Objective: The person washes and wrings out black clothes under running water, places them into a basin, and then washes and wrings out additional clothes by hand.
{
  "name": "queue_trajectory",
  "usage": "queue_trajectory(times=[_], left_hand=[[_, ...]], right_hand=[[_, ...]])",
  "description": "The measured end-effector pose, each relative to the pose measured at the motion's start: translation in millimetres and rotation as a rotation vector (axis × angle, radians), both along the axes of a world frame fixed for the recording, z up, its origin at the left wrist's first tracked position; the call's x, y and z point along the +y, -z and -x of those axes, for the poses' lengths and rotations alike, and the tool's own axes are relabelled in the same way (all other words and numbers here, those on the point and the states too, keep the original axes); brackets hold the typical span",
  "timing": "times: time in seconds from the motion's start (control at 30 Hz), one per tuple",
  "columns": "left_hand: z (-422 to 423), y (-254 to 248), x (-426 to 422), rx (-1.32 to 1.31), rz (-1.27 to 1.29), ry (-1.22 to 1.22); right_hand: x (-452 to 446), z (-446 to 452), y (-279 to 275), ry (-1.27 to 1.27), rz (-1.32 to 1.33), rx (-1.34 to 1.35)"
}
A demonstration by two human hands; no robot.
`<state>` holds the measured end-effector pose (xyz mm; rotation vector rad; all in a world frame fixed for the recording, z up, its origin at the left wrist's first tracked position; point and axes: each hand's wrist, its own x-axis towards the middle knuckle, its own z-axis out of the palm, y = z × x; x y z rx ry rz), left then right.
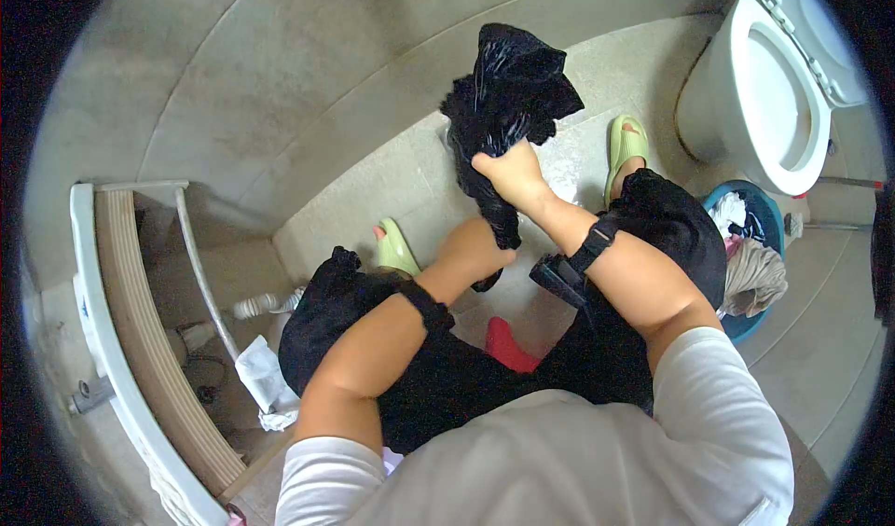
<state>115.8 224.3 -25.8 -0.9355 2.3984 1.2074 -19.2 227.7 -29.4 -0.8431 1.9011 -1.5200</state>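
Observation:
A dark, wet-looking black cloth (513, 88) is bunched up in front of me, its upper part spread out and its lower part twisted into a narrow roll. My right hand (515, 173) grips the middle of the cloth. Lower down, my left hand (474, 254) is closed round the narrow end, with a short bit of cloth showing beyond the fingers. Both wrists wear black bands. A red item (510, 344) lies on the floor below my hands, between my knees.
A white toilet (774, 92) stands at the upper right. Beside my right knee is a blue basin (743, 328) holding clothes. A washbasin or cabinet edge (117, 339), a pipe and white paper (263, 374) are at the left. Green slippers are on my feet on the tiled floor.

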Motion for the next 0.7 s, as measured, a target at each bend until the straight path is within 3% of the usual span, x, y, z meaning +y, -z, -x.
queue_trajectory(times=[0.07,0.13,0.2,0.23,0.27,0.33,0.37,0.43,0.47,0.53,0.6,0.63,0.67,0.7], left_hand=[[4.2,9.5,2.7,-0.182,0.149,0.070],[2.2,8.0,2.6,-0.123,0.092,0.064],[-4.4,13.7,-5.7,0.053,-0.268,0.073],[-13.1,16.0,-8.4,0.235,-0.279,0.034],[-16.5,15.3,-16.3,0.239,-0.279,0.028],[-16.4,10.4,-35.4,0.248,-0.970,-0.655],[-19.2,1.1,-37.1,0.456,-1.141,-0.674],[-14.9,2.5,-21.7,0.486,-1.054,-0.754],[-13.9,3.3,-17.7,0.516,-0.965,-0.836],[-12.5,-1.4,-19.0,0.486,-1.047,-0.755],[-7.3,-11.3,-16.6,0.512,-1.237,-0.808],[-8.8,-29.2,-17.8,0.542,-1.281,-0.854],[-12.1,-40.1,-21.8,0.557,-1.256,-0.865],[-18.1,-44.1,-27.5,0.625,-1.383,-0.905]], right_hand=[[1.3,-4.7,22.0,0.067,-0.065,0.038],[4.1,-0.3,29.0,-0.007,-0.148,-0.096],[4.8,6.4,27.6,-0.080,-0.234,-0.226],[3.4,11.3,24.2,-0.127,-0.309,-0.356],[2.7,13.4,17.4,-0.174,-0.385,-0.488],[6.2,11.7,0.7,-0.215,-0.396,-0.458],[7.4,7.5,-9.3,-0.263,-0.386,-0.383],[5.3,1.2,-15.4,-0.405,-0.339,-0.200],[3.0,1.7,-17.4,-0.482,-0.583,-0.022],[7.2,7.9,-30.8,-0.606,-0.621,0.142],[9.3,17.4,-23.6,-0.645,-0.399,-0.087],[6.7,13.6,2.8,-0.592,-0.164,-0.368],[23.3,24.5,-60.5,-0.613,-0.304,-0.513],[24.2,30.9,-49.4,-0.549,-0.301,-0.690]])
